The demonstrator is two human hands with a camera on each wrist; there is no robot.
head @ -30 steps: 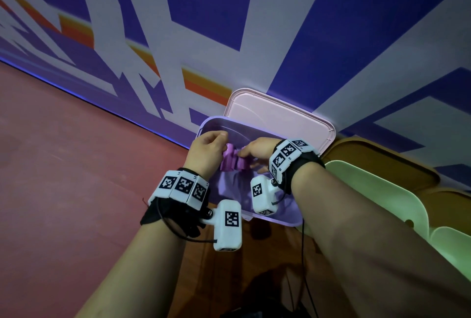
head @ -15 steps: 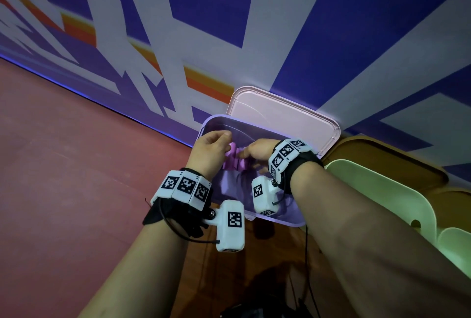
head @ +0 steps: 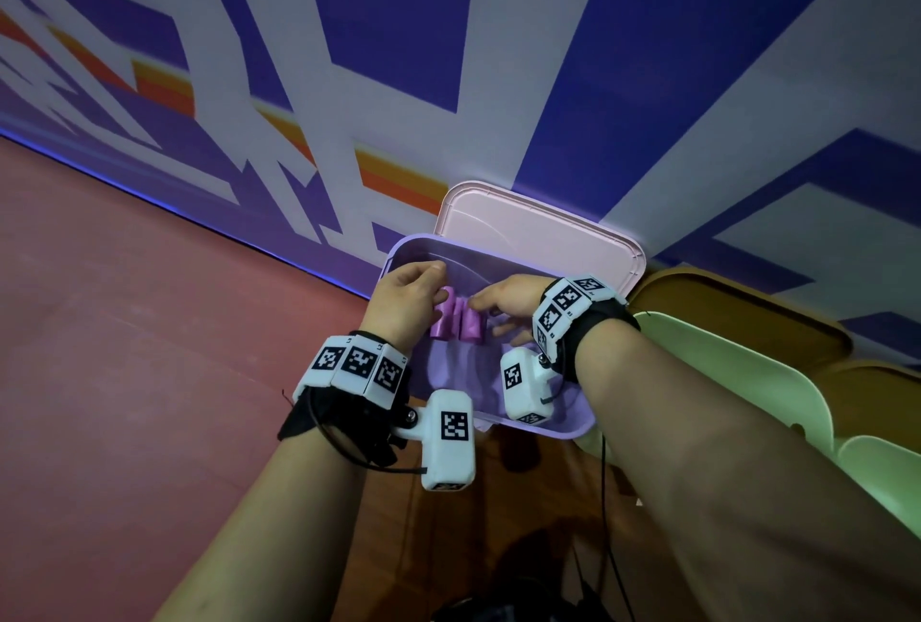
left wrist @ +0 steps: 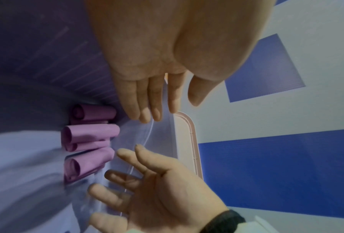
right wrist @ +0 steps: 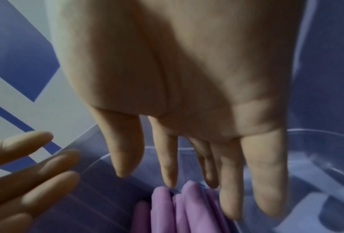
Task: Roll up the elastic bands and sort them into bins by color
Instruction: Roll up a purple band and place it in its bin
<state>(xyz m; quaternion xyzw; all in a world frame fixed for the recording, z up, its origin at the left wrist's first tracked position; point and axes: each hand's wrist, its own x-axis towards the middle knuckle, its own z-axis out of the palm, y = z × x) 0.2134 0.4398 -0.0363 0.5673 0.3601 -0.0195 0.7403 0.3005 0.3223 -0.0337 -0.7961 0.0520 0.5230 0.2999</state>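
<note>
Three rolled purple bands (left wrist: 89, 135) lie side by side in the translucent purple bin (head: 538, 429); two of the rolls (head: 456, 319) show in the head view. My left hand (head: 413, 290) hovers at their left with straight fingers (left wrist: 147, 113) and holds nothing. From the right, my right hand (head: 503, 302) reaches over the rolls (right wrist: 177, 208) with spread fingers (right wrist: 234, 197) pointing down at them, also holding nothing. Whether its fingertips touch a roll is unclear.
A pink lid or tray (head: 538, 242) leans behind the purple bin against the blue-and-white patterned wall (head: 623, 73). To the right stand a pale green bin (head: 722, 372) and a brown one (head: 737, 302). Red floor (head: 149, 322) lies to the left.
Both hands were closed around the purple band over the bin; now their fingers have opened and the rolls lie free in the bin.
</note>
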